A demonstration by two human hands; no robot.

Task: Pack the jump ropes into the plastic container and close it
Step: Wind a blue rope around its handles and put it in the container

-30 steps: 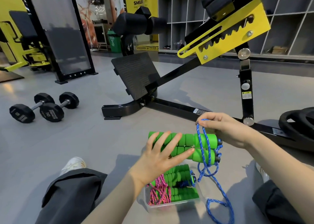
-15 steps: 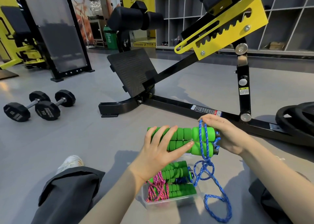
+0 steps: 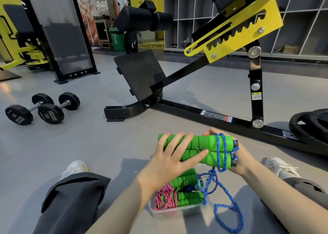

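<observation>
Blue rope now wraps 2 green handles; right grip clasps them, left grip presses flat-fingered.

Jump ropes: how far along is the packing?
Done: clear plastic container holds a pink braided rope and packed green handles. In hand: right hand grips two green foam handles with the blue braided rope wound round them; left hand presses flat on them. Left: the blue tail trails onto the floor; bundle goes in, then close. No lid in view.

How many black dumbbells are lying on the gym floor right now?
2, side by side on the grey floor at left: one dumbbell nearer the frame edge, the other just right of it.
</observation>
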